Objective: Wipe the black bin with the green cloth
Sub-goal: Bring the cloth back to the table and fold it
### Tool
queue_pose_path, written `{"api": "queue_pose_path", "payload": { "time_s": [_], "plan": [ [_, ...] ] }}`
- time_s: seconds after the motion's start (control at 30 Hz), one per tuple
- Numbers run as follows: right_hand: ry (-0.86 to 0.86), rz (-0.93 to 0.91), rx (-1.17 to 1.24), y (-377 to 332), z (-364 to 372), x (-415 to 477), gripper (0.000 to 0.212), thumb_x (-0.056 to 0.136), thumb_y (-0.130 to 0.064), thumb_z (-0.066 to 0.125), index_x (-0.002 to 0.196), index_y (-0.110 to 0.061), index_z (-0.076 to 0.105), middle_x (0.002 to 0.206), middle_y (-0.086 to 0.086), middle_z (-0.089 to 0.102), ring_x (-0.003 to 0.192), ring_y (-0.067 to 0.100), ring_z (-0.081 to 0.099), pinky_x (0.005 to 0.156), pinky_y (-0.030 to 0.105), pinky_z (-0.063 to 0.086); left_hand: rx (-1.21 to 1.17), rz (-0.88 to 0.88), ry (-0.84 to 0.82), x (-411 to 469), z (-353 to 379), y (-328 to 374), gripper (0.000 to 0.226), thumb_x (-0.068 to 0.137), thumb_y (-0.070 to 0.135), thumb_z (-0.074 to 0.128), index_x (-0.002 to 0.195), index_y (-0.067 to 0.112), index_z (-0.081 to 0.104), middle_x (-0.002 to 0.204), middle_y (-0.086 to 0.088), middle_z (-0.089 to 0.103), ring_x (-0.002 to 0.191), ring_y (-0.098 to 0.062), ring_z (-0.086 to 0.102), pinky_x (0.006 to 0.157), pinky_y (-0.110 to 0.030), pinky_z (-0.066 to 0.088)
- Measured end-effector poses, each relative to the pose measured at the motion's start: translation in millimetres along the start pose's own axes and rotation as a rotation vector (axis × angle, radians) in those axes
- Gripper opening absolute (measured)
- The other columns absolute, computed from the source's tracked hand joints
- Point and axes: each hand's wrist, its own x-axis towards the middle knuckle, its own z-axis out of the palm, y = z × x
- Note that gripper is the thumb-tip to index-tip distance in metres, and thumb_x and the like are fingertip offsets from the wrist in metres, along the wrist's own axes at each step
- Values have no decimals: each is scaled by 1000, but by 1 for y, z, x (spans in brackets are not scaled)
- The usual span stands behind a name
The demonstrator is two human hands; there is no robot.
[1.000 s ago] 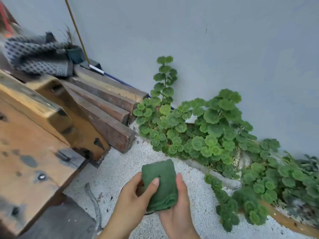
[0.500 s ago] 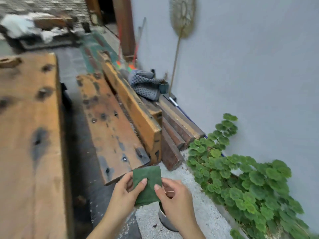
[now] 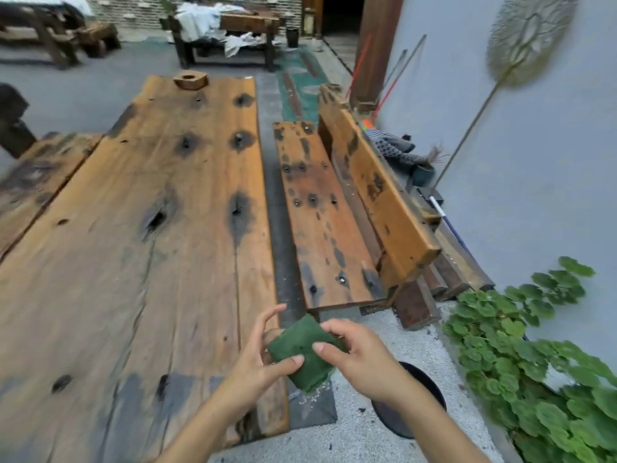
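The folded green cloth (image 3: pixel 302 350) is held between both hands in front of me, near the table's end. My left hand (image 3: pixel 258 359) pinches its left side with thumb and fingers. My right hand (image 3: pixel 362 357) grips its right edge. The black bin (image 3: pixel 424 384) stands on the gravel floor below my right forearm, which hides much of its round rim and opening. Neither hand touches the bin.
A long wooden table (image 3: pixel 143 248) fills the left. A wooden bench (image 3: pixel 324 222) with a backrest stands to its right. Timber beams (image 3: pixel 444 279) lie by the grey wall (image 3: pixel 534 168). Green leafy plants (image 3: pixel 534 355) grow at the right.
My view has swung left, away from the plants and toward the table and bench. Both hands still hold the cloth, now turned more sideways. More of the bin's rim shows.
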Motion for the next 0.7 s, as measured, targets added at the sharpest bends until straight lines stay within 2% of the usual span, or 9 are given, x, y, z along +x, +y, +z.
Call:
{"api": "queue_pose_path", "payload": {
  "time_s": [0.07,0.17,0.27,0.37,0.47,0.53,0.57,0.63,0.7],
  "plan": [
    [-121,-75,-156,-27,21,13,16,99,-31,63,113,-28,70,108,-1,64,100,12,63,92,40,52,101,-19,-67,-22,-38,12,80,81,16,89,146,40,49,115,-14,69,102,-23,70,91,-39,59],
    [-193,-179,-294,-50,38,23,12,94,-37,67,106,-35,66,115,-6,62,98,7,60,90,36,51,166,-1,-133,-39,-60,28,58,85,6,82,133,34,63,116,5,72,107,-22,70,93,-35,58],
    [-178,-149,-218,-67,58,34,36,81,-50,77,109,-49,54,124,-22,56,96,2,63,86,30,55,251,64,-79,-56,-82,44,59,87,3,77,133,36,61,115,8,68,107,-25,71,91,-35,59],
    [-168,-196,-102,-71,70,45,55,79,-49,81,127,-57,55,111,-20,64,95,7,65,82,21,53,283,125,9,-63,-94,50,68,86,8,78,138,43,51,117,7,64,109,-27,71,89,-33,59],
    [-77,-314,-92,-66,82,56,40,80,-41,84,118,-41,74,95,-13,64,92,10,64,79,20,49,313,143,95,-57,-99,48,67,83,12,79,135,43,49,116,5,62,107,-28,71,88,-38,61],
    [22,-401,-140,-58,85,64,29,83,-33,84,111,-29,79,99,-13,64,98,8,62,86,20,48,352,124,146,-47,-99,44,61,84,15,79,131,43,52,116,6,62,104,-26,71,89,-45,61],
    [40,-440,-176,-54,84,70,25,85,-31,82,110,-25,78,103,-14,64,103,6,59,90,19,46,398,121,171,-43,-98,40,55,85,18,79,127,45,56,116,12,62,105,-23,70,90,-44,60],
    [-53,-444,-215,-48,77,85,17,94,-34,71,111,-31,69,105,-19,63,103,2,57,88,18,44,579,152,247,-31,-94,32,35,88,32,76,119,42,64,120,22,59,114,-10,63,96,-32,55],
    [-214,-364,-261,-44,71,105,11,101,-41,58,110,-38,54,94,-19,62,90,2,58,74,23,44,749,183,313,-18,-90,25,19,90,44,70,105,33,70,127,21,53,122,0,55,101,-24,48]
  ]
}}
